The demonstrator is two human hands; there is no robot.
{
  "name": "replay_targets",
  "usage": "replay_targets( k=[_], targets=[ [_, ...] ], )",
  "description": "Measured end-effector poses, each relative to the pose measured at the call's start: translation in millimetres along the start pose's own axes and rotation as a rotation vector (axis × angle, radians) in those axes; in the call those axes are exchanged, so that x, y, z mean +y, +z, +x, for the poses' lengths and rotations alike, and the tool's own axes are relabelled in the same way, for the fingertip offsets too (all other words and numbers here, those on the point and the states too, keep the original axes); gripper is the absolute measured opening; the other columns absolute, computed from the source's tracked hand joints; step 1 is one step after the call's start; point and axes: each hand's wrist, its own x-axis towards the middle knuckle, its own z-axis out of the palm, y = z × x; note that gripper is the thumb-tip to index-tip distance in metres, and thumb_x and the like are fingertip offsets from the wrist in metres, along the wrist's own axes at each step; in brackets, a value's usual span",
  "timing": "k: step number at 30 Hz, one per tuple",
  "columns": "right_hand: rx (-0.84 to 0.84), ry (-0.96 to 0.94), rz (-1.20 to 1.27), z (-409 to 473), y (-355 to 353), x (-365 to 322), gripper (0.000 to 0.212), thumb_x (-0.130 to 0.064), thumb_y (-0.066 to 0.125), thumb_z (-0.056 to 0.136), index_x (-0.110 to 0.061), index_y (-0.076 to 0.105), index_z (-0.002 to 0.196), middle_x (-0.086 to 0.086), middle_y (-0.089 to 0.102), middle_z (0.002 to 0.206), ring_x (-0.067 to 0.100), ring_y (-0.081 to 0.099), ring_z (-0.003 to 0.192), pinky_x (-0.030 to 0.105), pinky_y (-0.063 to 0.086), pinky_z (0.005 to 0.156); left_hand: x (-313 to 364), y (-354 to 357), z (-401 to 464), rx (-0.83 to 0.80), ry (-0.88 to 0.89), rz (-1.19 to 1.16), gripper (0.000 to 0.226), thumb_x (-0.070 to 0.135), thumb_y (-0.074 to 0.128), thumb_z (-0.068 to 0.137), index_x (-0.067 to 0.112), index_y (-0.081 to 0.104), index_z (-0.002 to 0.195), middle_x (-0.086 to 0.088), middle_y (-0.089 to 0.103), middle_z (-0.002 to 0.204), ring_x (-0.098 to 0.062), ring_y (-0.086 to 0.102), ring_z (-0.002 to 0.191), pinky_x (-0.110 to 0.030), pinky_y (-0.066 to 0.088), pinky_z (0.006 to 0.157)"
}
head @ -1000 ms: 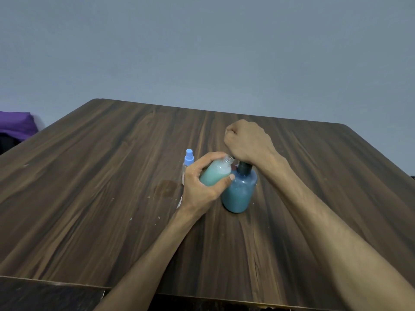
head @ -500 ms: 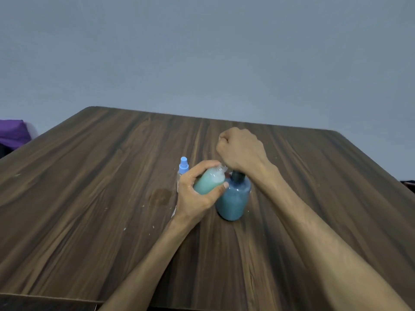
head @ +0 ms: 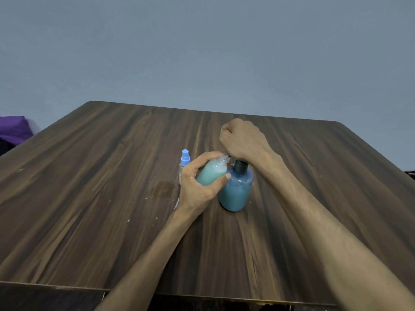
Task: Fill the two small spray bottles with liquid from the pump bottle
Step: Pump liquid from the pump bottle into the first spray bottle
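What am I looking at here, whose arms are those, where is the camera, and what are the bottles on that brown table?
There is no machine here: these are a person's two bare arms, filmed by one wide-angle camera worn on their head, looking forward and down.

The left hand grips a small clear uncapped bottle of teal liquid, tilted with its open neck toward the pump. The right hand is a fist above the round blue pump bottle with a dark collar, which stands on the dark wood-grain table. The pump head itself is hidden under that hand, so I cannot tell how it is being held or pressed.

Behind the left hand stands a second small bottle with a light blue spray cap. At the far left edge, off the table, is something purple.
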Motion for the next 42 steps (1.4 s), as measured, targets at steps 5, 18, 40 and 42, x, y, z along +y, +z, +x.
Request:
replay_targets(
  k=[5, 18, 40, 42],
  targets=[
    [0.039, -0.030, 0.022, 2, -2, 1, 0.025, -0.013, 0.045, 0.087, -0.014, 0.045, 0.062, -0.001, 0.050, 0.058, 0.027, 0.049, 0.062, 0.033, 0.032, 0.056, -5, -2, -2, 0.010, -0.005, -0.006, 0.037, -0.011, 0.079, 0.079, 0.005, 0.071, 0.111, 0.004, 0.077, 0.103, -0.016, 0.076, 0.094, -0.024, 0.057, 0.086],
    [-0.015, 0.013, 0.003, -1, 1, 0, 0.024, -0.014, 0.045, 0.087, -0.013, 0.047, 0.063, 0.000, 0.054, 0.061, 0.025, 0.046, 0.062, 0.034, 0.033, 0.056, -3, -1, 0, 0.017, -0.008, 0.008, 0.037, -0.004, 0.080, 0.078, 0.013, 0.072, 0.110, 0.006, 0.077, 0.103, -0.014, 0.074, 0.094, -0.023, 0.056, 0.085],
    [-0.039, 0.014, -0.003, -2, -8, 0, 0.027, -0.017, 0.046, 0.090, -0.010, 0.072, 0.085, 0.001, 0.068, 0.074, 0.031, 0.063, 0.083, 0.036, 0.042, 0.069, -3, 0, 0, 0.012, 0.019, 0.027, 0.034, -0.005, 0.079, 0.078, 0.004, 0.071, 0.110, 0.007, 0.075, 0.103, -0.006, 0.073, 0.094, -0.020, 0.055, 0.086],
    [-0.089, 0.021, -0.015, -3, -5, -2, 0.027, -0.016, 0.046, 0.090, -0.014, 0.070, 0.079, 0.000, 0.067, 0.075, 0.031, 0.062, 0.083, 0.036, 0.039, 0.067, -3, 0, 1, 0.009, 0.014, 0.024, 0.035, -0.005, 0.079, 0.078, 0.006, 0.071, 0.110, 0.007, 0.076, 0.103, -0.008, 0.073, 0.095, -0.022, 0.056, 0.087]
  ],
)
